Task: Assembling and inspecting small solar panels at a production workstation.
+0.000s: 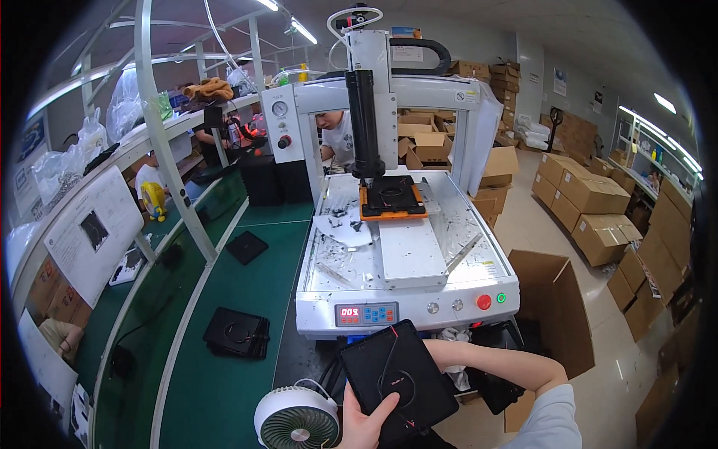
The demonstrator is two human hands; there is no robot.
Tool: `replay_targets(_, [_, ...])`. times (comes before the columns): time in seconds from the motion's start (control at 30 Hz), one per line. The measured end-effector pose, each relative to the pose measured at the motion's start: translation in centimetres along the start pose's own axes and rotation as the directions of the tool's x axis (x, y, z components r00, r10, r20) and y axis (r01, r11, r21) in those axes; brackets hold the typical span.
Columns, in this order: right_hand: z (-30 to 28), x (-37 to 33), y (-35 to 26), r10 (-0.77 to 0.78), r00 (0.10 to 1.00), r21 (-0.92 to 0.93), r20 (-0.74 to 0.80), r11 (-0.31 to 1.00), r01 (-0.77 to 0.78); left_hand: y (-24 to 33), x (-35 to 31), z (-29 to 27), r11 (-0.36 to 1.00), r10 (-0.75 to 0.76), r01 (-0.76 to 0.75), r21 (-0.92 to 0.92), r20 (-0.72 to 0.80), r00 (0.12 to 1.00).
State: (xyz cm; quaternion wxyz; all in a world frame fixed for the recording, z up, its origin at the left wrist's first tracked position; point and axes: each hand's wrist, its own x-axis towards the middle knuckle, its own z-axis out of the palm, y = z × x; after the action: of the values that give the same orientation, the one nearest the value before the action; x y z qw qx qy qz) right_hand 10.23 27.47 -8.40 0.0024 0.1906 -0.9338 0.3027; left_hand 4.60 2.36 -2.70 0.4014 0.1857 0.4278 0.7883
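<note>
While the left hand [364,423] clamps the black panel [400,365] before the white machine [411,262], thumb on the panel's face, the long axis slants away leftward beyond that grip. The right forearm [497,361] passes behind; the right hand's hold cannot be determined.

Bright | ceiling tubes [304,31] glowing | glare on floor [532,224] | edges bent, corners black

A head-worn fisheye looks forward and down, near the white bench machine [411,254]
</note>
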Motion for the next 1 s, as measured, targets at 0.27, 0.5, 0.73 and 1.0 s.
replay_targets(0.27, [-1.6,0.1,-3.2,0.463,0.886,-0.126,-0.032,0.877,-0.463,2.7,-0.2,0.6,0.995,-0.016,0.011,-0.096,-0.051,0.999])
replay_targets(0.5, [-6.3,-1.8,-8.5,0.481,0.743,0.635,-0.465,0.766,-0.098,5.1,0.4,0.2,0.987,-0.050,0.034,-0.156,-0.102,0.994])
replay_targets(0.73, [-5.5,-2.7,-12.6,0.404,0.758,0.751,-0.513,0.639,0.168,4.6,0.7,-0.2,0.989,-0.065,0.053,-0.139,-0.085,0.994])
replay_targets(1.0, [-5.0,-1.7,-16.6,0.148,0.835,0.193,-0.530,0.980,-0.051,3.1,0.9,-0.3,0.998,0.019,-0.025,-0.058,-0.113,0.993])
